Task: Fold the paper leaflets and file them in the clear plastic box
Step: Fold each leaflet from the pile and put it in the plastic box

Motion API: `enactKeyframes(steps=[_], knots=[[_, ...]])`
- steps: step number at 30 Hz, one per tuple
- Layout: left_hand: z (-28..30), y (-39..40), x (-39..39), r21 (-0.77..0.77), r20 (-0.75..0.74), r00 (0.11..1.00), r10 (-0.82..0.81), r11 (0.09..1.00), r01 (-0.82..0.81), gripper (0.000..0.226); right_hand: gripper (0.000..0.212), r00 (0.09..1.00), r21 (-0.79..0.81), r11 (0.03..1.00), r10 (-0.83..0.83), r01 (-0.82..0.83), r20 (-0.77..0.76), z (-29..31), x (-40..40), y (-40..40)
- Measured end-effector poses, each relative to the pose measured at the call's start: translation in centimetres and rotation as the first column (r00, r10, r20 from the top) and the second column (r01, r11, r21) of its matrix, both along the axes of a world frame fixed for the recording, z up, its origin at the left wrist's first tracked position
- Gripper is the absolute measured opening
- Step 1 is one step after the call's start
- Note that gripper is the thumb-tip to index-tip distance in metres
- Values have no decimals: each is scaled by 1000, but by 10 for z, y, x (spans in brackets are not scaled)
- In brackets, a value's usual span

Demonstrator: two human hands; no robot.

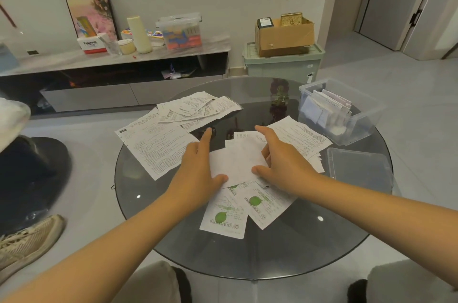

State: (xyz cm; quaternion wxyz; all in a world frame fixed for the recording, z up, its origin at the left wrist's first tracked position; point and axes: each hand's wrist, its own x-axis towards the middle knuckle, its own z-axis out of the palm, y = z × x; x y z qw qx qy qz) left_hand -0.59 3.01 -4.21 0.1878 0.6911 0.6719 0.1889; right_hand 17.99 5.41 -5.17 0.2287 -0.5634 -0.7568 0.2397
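Left hand [198,166] lay flat, fingers straight, pressing blank leaflet [238,156] at centre of round glass table [309,248]. Right hand [282,164] pinched leaflet's right edge. Clear plastic box [347,114] stood far right, holding folded leaflets [324,107].

bare dark glass table [285,248] lies open along the near rim and at the far middle. loose leaflets [158,146] crowd the left and centre. on the right, the clear plastic box [357,126] stands open-topped, its lid [359,169] flat just beside it, blocking that edge.
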Motion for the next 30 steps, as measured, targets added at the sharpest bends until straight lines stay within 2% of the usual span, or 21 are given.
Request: enactKeyframes(steps=[1,3,5,6,9,12,15,18,20,22,25,27,30], knots=[[-1,1,-1,40,-60,998,-14,999,16,91,77,999,19,1000,8,-9,33,-1,-1,0],[-4,3,-3,136,-224,971,-86,983,119,66,59,990,109,993,18,-33,137,-1,-1,-1],[-7,5,-4,126,-309,934,-181,965,229,41,39,961,208,971,59,-119,271,1,0,-1],[-7,4,-2,91,-304,928,-216,963,253,40,36,939,209,961,106,-182,326,2,1,0],[-7,4,-1,28,-332,902,-277,953,303,45,47,887,94,952,231,-291,399,2,3,1],[-4,7,-3,45,-411,855,-317,929,366,36,48,868,93,944,249,-317,430,2,5,1],[4,3,1,129,-362,889,-282,929,347,29,31,909,147,951,205,-273,364,5,7,1],[6,2,3,175,-197,958,-210,953,246,24,25,948,156,974,110,-162,300,6,7,2],[4,2,3,146,-103,975,-196,967,210,15,13,968,118,987,74,-105,238,4,7,2],[-2,3,3,89,-115,973,-198,974,209,20,15,976,57,995,68,-81,207,3,6,1],[-10,8,1,80,-149,970,-194,975,207,37,39,972,51,995,67,-80,224,2,4,2],[-9,11,1,129,-174,968,-179,971,203,33,42,957,94,989,84,-114,277,2,2,4],[-5,12,2,154,-297,935,-191,957,245,16,40,912,73,980,145,-186,383,3,1,7]])
